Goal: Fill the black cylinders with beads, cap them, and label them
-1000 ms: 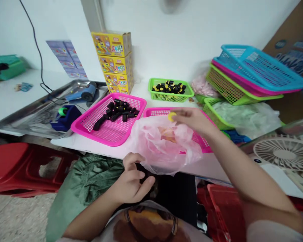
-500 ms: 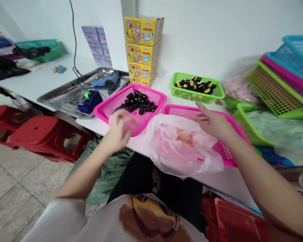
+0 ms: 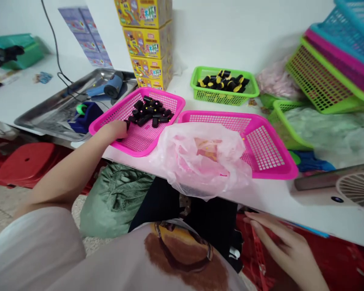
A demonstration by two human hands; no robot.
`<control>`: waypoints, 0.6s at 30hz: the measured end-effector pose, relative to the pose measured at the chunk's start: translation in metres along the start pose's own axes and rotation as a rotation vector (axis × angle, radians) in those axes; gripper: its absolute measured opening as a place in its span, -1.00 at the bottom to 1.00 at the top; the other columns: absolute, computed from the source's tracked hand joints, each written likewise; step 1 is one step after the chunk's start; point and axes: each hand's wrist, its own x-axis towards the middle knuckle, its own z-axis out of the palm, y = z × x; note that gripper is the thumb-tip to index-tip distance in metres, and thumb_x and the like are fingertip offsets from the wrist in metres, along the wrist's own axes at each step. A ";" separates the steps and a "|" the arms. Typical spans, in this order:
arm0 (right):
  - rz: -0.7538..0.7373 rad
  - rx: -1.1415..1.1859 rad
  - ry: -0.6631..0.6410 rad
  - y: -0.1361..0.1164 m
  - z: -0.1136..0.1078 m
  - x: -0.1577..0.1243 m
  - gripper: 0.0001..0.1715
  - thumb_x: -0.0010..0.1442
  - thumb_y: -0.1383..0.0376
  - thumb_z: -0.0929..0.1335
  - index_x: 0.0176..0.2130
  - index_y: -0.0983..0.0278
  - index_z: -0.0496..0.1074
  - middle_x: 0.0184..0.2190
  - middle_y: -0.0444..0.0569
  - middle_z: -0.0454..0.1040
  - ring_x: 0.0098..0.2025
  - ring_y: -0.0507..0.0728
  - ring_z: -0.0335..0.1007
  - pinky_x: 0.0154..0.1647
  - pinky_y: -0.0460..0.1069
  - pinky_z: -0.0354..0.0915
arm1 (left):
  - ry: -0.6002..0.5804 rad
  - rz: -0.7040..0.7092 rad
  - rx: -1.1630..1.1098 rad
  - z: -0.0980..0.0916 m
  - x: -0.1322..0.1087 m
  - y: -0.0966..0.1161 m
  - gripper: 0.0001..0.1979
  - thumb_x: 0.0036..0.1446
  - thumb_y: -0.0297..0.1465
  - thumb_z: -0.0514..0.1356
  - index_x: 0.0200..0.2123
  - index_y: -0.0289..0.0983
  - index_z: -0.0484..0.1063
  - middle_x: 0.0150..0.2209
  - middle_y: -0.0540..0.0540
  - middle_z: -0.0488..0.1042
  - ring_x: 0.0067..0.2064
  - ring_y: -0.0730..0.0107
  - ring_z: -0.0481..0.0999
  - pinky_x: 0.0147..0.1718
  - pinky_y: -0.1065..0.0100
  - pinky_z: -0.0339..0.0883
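My left hand (image 3: 117, 130) reaches into the left pink basket (image 3: 142, 150), its fingers curled down over a black cylindrical piece (image 3: 128, 124). The fingertips are mostly hidden. More short black pieces (image 3: 150, 109), some with small coloured dots, lie loose in that basket. My right hand (image 3: 286, 244) is low at the right, below the table edge, its fingers stretched out beside a red plastic frame (image 3: 259, 252); nothing shows in it. A thin whitish plastic bag (image 3: 200, 161), crumpled open, covers the left part of a second pink basket (image 3: 280, 171).
Behind stand a green basket (image 3: 226, 99) of black-and-yellow pieces and stacked yellow boxes (image 3: 144, 42). On the left, a metal tray (image 3: 36, 117) holds a blue tape dispenser (image 3: 83, 117). Stacked baskets (image 3: 330, 81) lean on the right, above a small fan (image 3: 356, 188).
My left hand has moved into the left pink basket and closed over a black piece. My right hand has dropped from above the right basket to below the table edge. The view has shifted.
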 end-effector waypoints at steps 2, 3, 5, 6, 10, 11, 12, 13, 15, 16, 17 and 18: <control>-0.087 -0.019 -0.057 -0.004 -0.005 0.008 -0.79 0.30 0.21 0.51 -0.10 -0.05 0.76 -0.20 -0.13 0.80 -0.26 0.24 0.80 -0.21 0.03 0.74 | 0.087 0.040 -0.035 -0.020 -0.011 0.005 -0.76 0.42 -0.31 0.25 -0.32 -0.30 0.51 -0.55 0.14 0.38 -0.31 0.45 0.52 0.08 0.35 0.51; -0.111 -0.009 -0.060 -0.007 -0.008 0.011 -0.77 0.31 0.25 0.50 -0.07 -0.02 0.76 -0.20 -0.12 0.80 -0.26 0.20 0.80 -0.20 -0.03 0.71 | 0.142 0.063 -0.058 -0.030 -0.021 0.013 -0.80 0.41 -0.28 0.30 -0.22 -0.30 0.53 -0.46 0.12 0.48 -0.27 0.43 0.55 0.07 0.31 0.53; -0.126 0.067 -0.041 -0.015 -0.008 0.016 -0.71 0.35 0.34 0.48 -0.04 -0.02 0.74 -0.21 -0.14 0.80 -0.24 0.12 0.79 -0.17 -0.11 0.67 | 0.293 0.156 -0.168 -0.046 -0.051 0.039 -0.69 0.33 -0.23 0.42 -0.02 -0.31 0.54 -0.17 -0.02 0.64 -0.12 0.31 0.62 0.08 0.19 0.57; -0.126 0.130 -0.023 -0.022 -0.003 0.018 -0.68 0.37 0.37 0.46 -0.03 -0.04 0.73 -0.21 -0.16 0.79 -0.21 0.09 0.78 -0.14 -0.12 0.66 | 0.342 0.238 -0.253 -0.050 -0.072 0.057 -0.63 0.33 -0.17 0.44 0.03 -0.27 0.51 -0.04 -0.04 0.66 -0.07 0.33 0.65 0.06 0.24 0.59; -0.187 0.475 -0.088 -0.058 0.036 0.030 -0.60 0.40 0.26 0.51 0.18 -0.07 0.64 0.05 -0.06 0.75 0.05 0.16 0.74 0.06 -0.01 0.66 | 0.176 0.994 -0.903 -0.034 -0.151 0.139 -0.64 0.31 -0.18 0.48 0.01 -0.19 0.49 -0.09 -0.02 0.70 -0.03 0.43 0.71 0.00 0.43 0.63; -0.193 0.541 -0.169 -0.066 0.048 0.034 -0.51 0.36 0.18 0.55 0.25 -0.05 0.60 0.11 -0.02 0.73 0.10 0.21 0.73 0.10 0.03 0.66 | 0.159 1.112 -0.937 -0.024 -0.163 0.156 -0.71 0.35 -0.25 0.45 0.01 -0.20 0.49 -0.11 -0.03 0.72 0.02 0.39 0.71 0.09 0.38 0.61; -0.172 0.583 -0.237 -0.074 0.060 0.038 -0.45 0.34 0.12 0.57 0.27 -0.01 0.57 0.12 0.00 0.72 0.09 0.23 0.73 0.10 0.04 0.66 | 0.175 1.186 -0.982 -0.014 -0.171 0.170 -0.76 0.37 -0.28 0.43 -0.01 -0.20 0.49 -0.16 -0.03 0.73 0.03 0.35 0.70 0.16 0.32 0.59; -0.141 0.610 -0.298 -0.080 0.070 0.041 -0.47 0.34 0.08 0.56 0.25 0.04 0.57 0.10 0.01 0.73 0.06 0.23 0.74 0.08 0.04 0.66 | 0.167 1.219 -1.036 -0.005 -0.175 0.181 -0.82 0.40 -0.34 0.41 -0.04 -0.20 0.48 -0.20 -0.02 0.73 0.01 0.35 0.70 0.17 0.30 0.58; -0.096 0.626 -0.337 -0.088 0.086 0.046 -0.61 0.41 0.08 0.49 0.17 0.10 0.58 -0.02 -0.02 0.76 -0.08 0.20 0.76 -0.05 0.00 0.67 | 0.180 1.183 -1.232 0.010 -0.175 0.194 -0.88 0.44 -0.42 0.36 -0.10 -0.18 0.46 -0.25 -0.01 0.71 -0.10 0.42 0.70 0.05 0.39 0.59; -0.112 0.578 -0.346 -0.090 0.091 0.047 -0.63 0.44 0.11 0.45 0.18 0.10 0.56 -0.04 -0.02 0.76 -0.11 0.20 0.76 -0.10 0.00 0.67 | 0.179 1.160 -1.316 0.014 -0.173 0.197 -0.90 0.46 -0.43 0.32 -0.12 -0.17 0.45 -0.24 -0.01 0.69 -0.15 0.47 0.69 -0.03 0.44 0.58; -0.158 0.493 -0.366 -0.091 0.094 0.048 -0.59 0.44 0.14 0.42 0.23 0.08 0.51 -0.02 -0.02 0.75 -0.11 0.21 0.76 -0.12 0.02 0.68 | 0.189 1.157 -1.347 0.015 -0.171 0.198 -0.92 0.50 -0.43 0.27 -0.13 -0.16 0.45 -0.22 -0.02 0.68 -0.16 0.50 0.68 -0.08 0.47 0.58; -0.218 0.385 -0.396 -0.091 0.094 0.048 -0.49 0.43 0.18 0.41 0.32 0.02 0.45 0.02 -0.02 0.75 -0.08 0.24 0.76 -0.12 0.06 0.69 | 0.219 1.175 -1.306 0.014 -0.168 0.197 -0.92 0.53 -0.41 0.23 -0.12 -0.14 0.48 -0.18 -0.03 0.68 -0.14 0.50 0.68 -0.08 0.46 0.57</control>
